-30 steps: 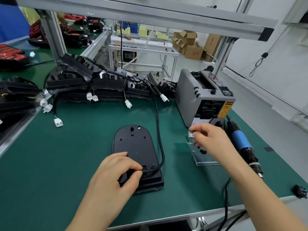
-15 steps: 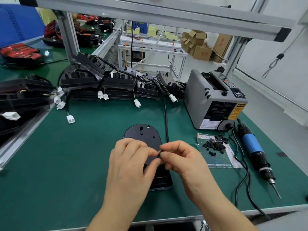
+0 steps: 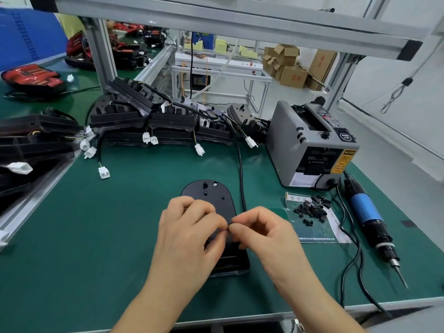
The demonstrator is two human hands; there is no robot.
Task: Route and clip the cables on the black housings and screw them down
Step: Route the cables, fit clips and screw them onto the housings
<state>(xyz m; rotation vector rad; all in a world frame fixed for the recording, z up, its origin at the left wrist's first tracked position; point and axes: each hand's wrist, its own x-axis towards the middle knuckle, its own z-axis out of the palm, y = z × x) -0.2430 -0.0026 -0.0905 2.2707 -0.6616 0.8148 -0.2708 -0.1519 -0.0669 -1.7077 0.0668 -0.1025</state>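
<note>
A black housing (image 3: 209,195) lies flat on the green mat in front of me, its near half hidden by my hands. A black cable (image 3: 241,174) runs from the back down its right side. My left hand (image 3: 189,227) and my right hand (image 3: 262,234) meet above the housing, fingertips touching. Both pinch a small black part at the cable; the part itself is almost hidden. A pile of small black clips (image 3: 312,209) lies on a paper sheet to the right.
Stacked black housings with white connectors (image 3: 153,121) line the back of the mat. A grey tape dispenser (image 3: 310,145) stands at back right. A blue electric screwdriver (image 3: 370,217) lies at the right edge with its cords. An aluminium frame post (image 3: 101,51) rises at the back left.
A second ago my right hand was at the clip pile and my left pressed the housing's near end. Both hands have since come together over the housing and stayed there.
</note>
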